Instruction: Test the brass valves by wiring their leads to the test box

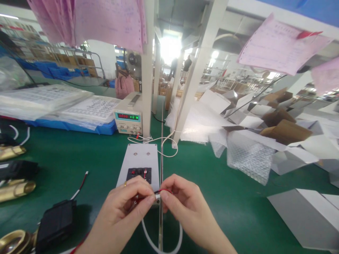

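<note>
My left hand [127, 206] and my right hand [182, 201] meet at the table's near edge, both pinching a thin red wire with a small white end piece [158, 194]. A ring sits on a left finger. Just behind the fingers lies a white test board [140, 158] with a black terminal block [139, 173]. A white cable [148, 234] loops below my hands. Whether the wire touches the board is hidden by my fingers.
A power supply [128, 121] with a lit display stands behind the board. Black parts [55, 224] and brass pieces [16, 188] lie at the left. Bubble wrap [249, 157] and white and brown boxes [307, 217] fill the right. Pink papers [111, 21] hang overhead.
</note>
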`<move>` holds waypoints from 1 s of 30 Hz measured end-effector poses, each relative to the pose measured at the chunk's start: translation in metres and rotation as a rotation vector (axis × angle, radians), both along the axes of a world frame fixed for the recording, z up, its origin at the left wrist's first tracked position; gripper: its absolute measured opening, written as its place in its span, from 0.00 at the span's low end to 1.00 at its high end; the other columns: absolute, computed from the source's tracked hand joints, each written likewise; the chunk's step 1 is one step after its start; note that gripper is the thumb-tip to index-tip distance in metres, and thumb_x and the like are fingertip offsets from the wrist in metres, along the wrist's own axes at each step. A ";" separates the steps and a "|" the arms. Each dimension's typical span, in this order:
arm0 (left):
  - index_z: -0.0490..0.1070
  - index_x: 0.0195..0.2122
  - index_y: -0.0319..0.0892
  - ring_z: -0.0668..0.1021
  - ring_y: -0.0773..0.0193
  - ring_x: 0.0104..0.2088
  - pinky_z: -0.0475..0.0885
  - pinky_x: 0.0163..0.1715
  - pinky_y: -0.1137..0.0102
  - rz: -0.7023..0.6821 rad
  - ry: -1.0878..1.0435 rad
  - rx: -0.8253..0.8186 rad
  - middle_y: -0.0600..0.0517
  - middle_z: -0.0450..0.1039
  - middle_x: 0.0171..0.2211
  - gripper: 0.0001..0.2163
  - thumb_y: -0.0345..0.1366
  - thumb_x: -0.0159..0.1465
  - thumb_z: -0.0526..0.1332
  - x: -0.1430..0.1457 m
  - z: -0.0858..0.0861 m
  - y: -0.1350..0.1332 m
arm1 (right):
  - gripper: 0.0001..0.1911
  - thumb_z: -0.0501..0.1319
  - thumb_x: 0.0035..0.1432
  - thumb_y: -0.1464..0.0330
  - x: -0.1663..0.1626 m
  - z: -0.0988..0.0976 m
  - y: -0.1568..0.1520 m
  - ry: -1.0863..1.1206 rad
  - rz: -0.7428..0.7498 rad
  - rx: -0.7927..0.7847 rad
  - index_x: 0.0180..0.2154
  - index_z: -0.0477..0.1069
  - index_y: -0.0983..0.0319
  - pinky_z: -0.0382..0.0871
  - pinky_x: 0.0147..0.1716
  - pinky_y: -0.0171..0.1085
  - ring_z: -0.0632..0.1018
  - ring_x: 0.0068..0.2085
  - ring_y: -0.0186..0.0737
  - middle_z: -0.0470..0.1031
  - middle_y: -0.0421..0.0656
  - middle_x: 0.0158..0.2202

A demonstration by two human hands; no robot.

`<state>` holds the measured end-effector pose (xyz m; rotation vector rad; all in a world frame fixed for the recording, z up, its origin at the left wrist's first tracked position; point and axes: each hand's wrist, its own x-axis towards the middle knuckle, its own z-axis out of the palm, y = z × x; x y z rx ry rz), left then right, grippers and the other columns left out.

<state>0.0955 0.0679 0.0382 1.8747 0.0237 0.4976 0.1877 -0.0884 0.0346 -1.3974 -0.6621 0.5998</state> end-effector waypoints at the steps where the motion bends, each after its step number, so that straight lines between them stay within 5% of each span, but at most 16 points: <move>1: 0.77 0.26 0.44 0.77 0.69 0.28 0.70 0.28 0.79 -0.007 0.003 -0.001 0.55 0.74 0.26 0.11 0.33 0.66 0.61 0.000 0.000 -0.001 | 0.15 0.66 0.63 0.58 0.000 0.000 0.001 -0.001 -0.004 -0.006 0.32 0.71 0.62 0.64 0.27 0.31 0.71 0.26 0.36 0.69 0.38 0.25; 17: 0.77 0.28 0.43 0.72 0.72 0.24 0.68 0.24 0.81 0.019 -0.011 -0.116 0.55 0.73 0.27 0.09 0.32 0.65 0.63 0.003 -0.002 -0.003 | 0.05 0.66 0.64 0.70 0.004 -0.009 -0.002 -0.175 -0.196 0.140 0.33 0.77 0.60 0.63 0.22 0.29 0.74 0.26 0.34 0.75 0.39 0.26; 25: 0.82 0.29 0.46 0.76 0.74 0.20 0.70 0.22 0.83 0.037 -0.101 -0.037 0.57 0.75 0.24 0.08 0.27 0.62 0.66 0.003 -0.005 -0.002 | 0.05 0.66 0.69 0.71 0.006 -0.015 -0.007 -0.117 -0.132 0.209 0.37 0.78 0.59 0.67 0.26 0.30 0.74 0.26 0.34 0.76 0.39 0.28; 30: 0.84 0.37 0.49 0.78 0.73 0.20 0.73 0.25 0.84 0.039 -0.220 0.150 0.58 0.76 0.21 0.12 0.24 0.64 0.63 0.002 0.002 -0.002 | 0.06 0.66 0.68 0.72 0.003 -0.010 -0.007 -0.148 -0.151 0.225 0.36 0.78 0.59 0.69 0.27 0.31 0.73 0.26 0.34 0.76 0.39 0.29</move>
